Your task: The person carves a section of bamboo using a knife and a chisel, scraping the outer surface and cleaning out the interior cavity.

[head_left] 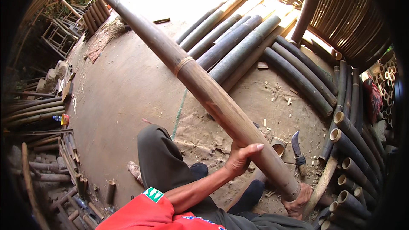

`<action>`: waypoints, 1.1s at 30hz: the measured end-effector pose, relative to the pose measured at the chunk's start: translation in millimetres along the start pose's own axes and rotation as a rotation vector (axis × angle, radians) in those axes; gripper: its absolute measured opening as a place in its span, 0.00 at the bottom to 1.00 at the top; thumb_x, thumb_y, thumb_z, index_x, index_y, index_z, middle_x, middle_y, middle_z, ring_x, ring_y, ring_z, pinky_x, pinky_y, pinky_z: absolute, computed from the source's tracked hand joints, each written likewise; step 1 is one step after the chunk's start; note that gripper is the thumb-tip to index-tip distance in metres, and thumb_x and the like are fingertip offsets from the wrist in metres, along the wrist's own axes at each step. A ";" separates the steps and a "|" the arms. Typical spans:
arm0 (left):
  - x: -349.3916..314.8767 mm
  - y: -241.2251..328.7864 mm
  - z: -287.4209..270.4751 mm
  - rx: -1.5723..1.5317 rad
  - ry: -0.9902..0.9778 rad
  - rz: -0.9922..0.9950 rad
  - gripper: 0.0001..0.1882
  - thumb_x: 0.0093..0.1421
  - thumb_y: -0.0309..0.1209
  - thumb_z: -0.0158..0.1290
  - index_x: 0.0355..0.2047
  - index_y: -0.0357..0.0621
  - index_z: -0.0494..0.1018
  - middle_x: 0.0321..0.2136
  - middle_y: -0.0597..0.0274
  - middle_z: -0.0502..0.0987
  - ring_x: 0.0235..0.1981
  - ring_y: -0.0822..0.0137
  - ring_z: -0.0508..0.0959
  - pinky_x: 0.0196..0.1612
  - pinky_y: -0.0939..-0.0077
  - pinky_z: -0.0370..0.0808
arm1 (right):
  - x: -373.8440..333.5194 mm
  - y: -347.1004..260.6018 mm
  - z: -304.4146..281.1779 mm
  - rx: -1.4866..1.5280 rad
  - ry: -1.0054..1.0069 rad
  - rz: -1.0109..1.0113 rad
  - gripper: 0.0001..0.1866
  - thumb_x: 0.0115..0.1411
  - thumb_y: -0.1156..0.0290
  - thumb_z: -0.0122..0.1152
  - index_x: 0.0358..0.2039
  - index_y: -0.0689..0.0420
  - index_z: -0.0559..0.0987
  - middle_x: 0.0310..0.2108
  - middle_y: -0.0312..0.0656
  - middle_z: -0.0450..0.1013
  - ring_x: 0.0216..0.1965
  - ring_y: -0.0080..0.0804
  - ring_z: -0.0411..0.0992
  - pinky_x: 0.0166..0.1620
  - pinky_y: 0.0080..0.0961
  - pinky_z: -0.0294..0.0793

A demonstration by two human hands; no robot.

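Observation:
A long, thick bamboo pole (213,98) runs slantwise from the far upper left down to the lower right. My left hand (239,160) grips it from beneath, the thumb lying along its side. At the pole's near end, my right hand (298,202) is closed around the butt, its fingers partly hidden. Just right of the pole, a curved knife (296,148) with a dark-wrapped wooden handle rests on the ground. A cut bamboo piece (279,145) shows its open end beside the pole, partly covered by it.
Several dark bamboo lengths (247,49) lie side by side ahead, and more cut bamboo tubes (355,134) are stacked at the right. Bamboo poles (34,113) and sticks pile up at the left. A woven bamboo wall (347,17) stands far right. Wood chips litter the ground.

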State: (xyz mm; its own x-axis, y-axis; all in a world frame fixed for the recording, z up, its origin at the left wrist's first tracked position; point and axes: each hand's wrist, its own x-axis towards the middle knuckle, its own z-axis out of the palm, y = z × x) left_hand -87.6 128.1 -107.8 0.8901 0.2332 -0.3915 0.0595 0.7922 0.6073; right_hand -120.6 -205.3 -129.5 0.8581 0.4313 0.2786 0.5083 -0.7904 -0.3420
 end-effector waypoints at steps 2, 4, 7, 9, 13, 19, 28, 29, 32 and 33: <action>9.3 5.3 -23.3 -0.026 0.042 -0.056 0.36 0.54 0.36 0.71 0.60 0.38 0.70 0.50 0.55 0.79 0.54 0.60 0.79 0.61 0.58 0.78 | 14.5 3.3 6.7 0.023 -0.061 -0.058 0.40 0.38 0.55 0.79 0.48 0.64 0.75 0.40 0.53 0.73 0.43 0.57 0.73 0.57 0.57 0.69; 20.5 10.1 -47.8 -0.051 0.138 -0.036 0.35 0.55 0.38 0.71 0.58 0.34 0.70 0.47 0.54 0.79 0.52 0.59 0.79 0.62 0.56 0.78 | 37.8 -3.4 8.1 0.041 -0.117 -0.126 0.42 0.36 0.49 0.79 0.47 0.65 0.76 0.38 0.53 0.73 0.42 0.56 0.74 0.58 0.56 0.69; 34.8 20.0 -80.3 -0.033 0.336 0.040 0.35 0.55 0.43 0.72 0.55 0.34 0.73 0.48 0.54 0.78 0.52 0.59 0.78 0.63 0.56 0.75 | 65.2 -25.8 27.8 0.093 -0.155 -0.194 0.41 0.37 0.45 0.77 0.44 0.65 0.77 0.38 0.52 0.74 0.42 0.56 0.74 0.57 0.54 0.69; 46.5 26.1 -106.9 0.036 0.439 0.142 0.33 0.57 0.42 0.72 0.54 0.32 0.74 0.46 0.54 0.79 0.49 0.59 0.79 0.61 0.58 0.76 | 78.9 -46.5 43.4 0.185 -0.209 -0.196 0.39 0.39 0.44 0.77 0.42 0.64 0.77 0.38 0.52 0.74 0.42 0.56 0.74 0.55 0.52 0.69; 65.6 49.2 -165.3 0.204 0.669 0.207 0.21 0.57 0.40 0.70 0.44 0.38 0.83 0.40 0.60 0.82 0.44 0.62 0.81 0.55 0.61 0.78 | 90.3 -87.1 93.0 0.303 -0.329 -0.161 0.41 0.47 0.41 0.76 0.46 0.65 0.77 0.41 0.55 0.76 0.47 0.56 0.75 0.54 0.49 0.70; 109.8 89.5 -254.8 0.479 1.028 0.240 0.31 0.44 0.29 0.79 0.42 0.17 0.78 0.40 0.43 0.83 0.34 0.55 0.85 0.41 0.56 0.86 | 111.6 7.9 124.4 0.311 -0.318 0.239 0.34 0.63 0.44 0.70 0.57 0.59 0.77 0.51 0.56 0.75 0.54 0.55 0.76 0.56 0.45 0.78; 114.5 87.4 -244.1 1.626 1.305 0.238 0.53 0.43 0.41 0.78 0.65 0.33 0.63 0.64 0.40 0.71 0.66 0.44 0.69 0.69 0.50 0.66 | 96.9 157.6 137.4 -0.256 -0.593 0.219 0.33 0.55 0.68 0.78 0.53 0.60 0.66 0.40 0.52 0.79 0.38 0.54 0.83 0.42 0.51 0.82; 109.7 85.7 -229.6 1.757 1.269 0.352 0.49 0.46 0.39 0.75 0.66 0.38 0.65 0.64 0.42 0.70 0.68 0.45 0.67 0.70 0.53 0.64 | 105.0 159.7 135.7 -0.222 -0.644 0.289 0.28 0.53 0.70 0.76 0.50 0.61 0.69 0.36 0.53 0.80 0.35 0.50 0.83 0.40 0.48 0.82; 98.2 47.0 -161.9 1.639 0.426 0.491 0.31 0.56 0.33 0.69 0.58 0.40 0.74 0.55 0.49 0.78 0.59 0.54 0.76 0.62 0.56 0.72 | 131.4 156.5 109.4 0.059 -0.819 0.629 0.23 0.52 0.71 0.73 0.45 0.62 0.73 0.34 0.51 0.79 0.36 0.44 0.82 0.37 0.41 0.82; 86.8 27.5 -113.1 1.523 0.158 0.368 0.25 0.58 0.31 0.66 0.56 0.39 0.77 0.53 0.52 0.80 0.56 0.57 0.78 0.59 0.58 0.75 | 143.7 143.1 93.3 0.255 -0.854 0.829 0.18 0.52 0.72 0.69 0.43 0.62 0.76 0.35 0.46 0.80 0.35 0.37 0.81 0.34 0.36 0.81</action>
State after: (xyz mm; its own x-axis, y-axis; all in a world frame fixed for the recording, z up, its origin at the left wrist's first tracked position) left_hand -59.7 233.9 -203.3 0.9094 0.4086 -0.0776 0.3264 -0.5855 0.7421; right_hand 82.2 -215.8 -222.1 0.6521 0.0596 -0.7558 -0.2998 -0.8954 -0.3293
